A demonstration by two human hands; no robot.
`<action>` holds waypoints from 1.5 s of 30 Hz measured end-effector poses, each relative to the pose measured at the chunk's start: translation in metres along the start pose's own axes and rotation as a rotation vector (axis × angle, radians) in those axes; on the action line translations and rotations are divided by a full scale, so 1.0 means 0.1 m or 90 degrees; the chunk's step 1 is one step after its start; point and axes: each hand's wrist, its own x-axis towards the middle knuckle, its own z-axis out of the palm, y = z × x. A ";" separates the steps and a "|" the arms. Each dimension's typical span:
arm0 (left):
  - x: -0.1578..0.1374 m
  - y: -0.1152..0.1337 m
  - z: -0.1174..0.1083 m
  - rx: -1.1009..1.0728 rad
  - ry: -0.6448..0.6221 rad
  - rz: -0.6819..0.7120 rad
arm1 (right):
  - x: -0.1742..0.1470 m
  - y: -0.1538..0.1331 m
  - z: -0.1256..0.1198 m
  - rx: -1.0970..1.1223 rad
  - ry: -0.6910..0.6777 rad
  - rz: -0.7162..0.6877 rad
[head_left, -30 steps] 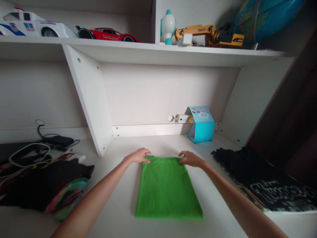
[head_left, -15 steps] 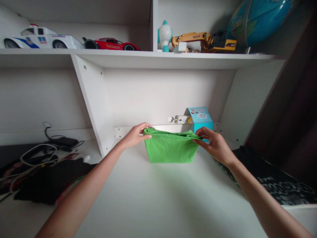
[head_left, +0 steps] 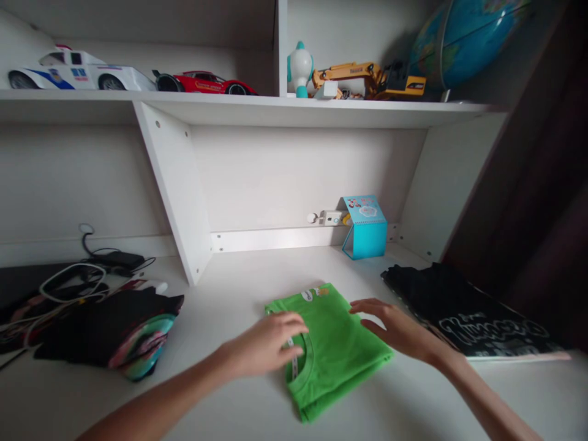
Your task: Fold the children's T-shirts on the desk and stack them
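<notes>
A green T-shirt (head_left: 340, 340), folded into a rectangle, lies flat on the white desk. Its round neckline faces left, and a small print shows at its far edge. Over the collar side hovers my left hand (head_left: 271, 343), thumb and fingers parted, covering part of the neckline. My right hand (head_left: 395, 324) is by the shirt's right edge with its fingers stretched out and nothing in them. Whether either hand's fingertips touch the cloth I cannot tell.
Folded black clothing (head_left: 478, 318) lies on the right, and a dark garment (head_left: 110, 331) beside cables (head_left: 73, 282) on the left. A blue desk calendar (head_left: 370, 236) stands near the back wall. Toy cars (head_left: 202, 82), a toy excavator (head_left: 367, 79) and a globe (head_left: 463, 43) occupy the shelf above.
The green T-shirt, held up by both hands before, now lies on the desk with its neckline showing. Both hands have let go and come lower and nearer.
</notes>
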 end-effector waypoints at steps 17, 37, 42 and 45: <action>0.38 -1.07 0.34 -0.044 0.164 -0.208 | -0.47 -0.51 0.32 0.042 0.029 0.053; 0.65 -0.95 0.22 -0.402 0.124 -0.268 | 1.02 0.85 0.60 0.095 0.061 0.296; 0.63 -0.99 0.23 -0.293 0.147 -0.372 | 0.99 0.77 0.53 0.067 0.094 0.313; 0.54 -0.95 0.31 -0.151 0.177 -0.415 | 0.85 0.70 0.48 0.014 0.079 0.327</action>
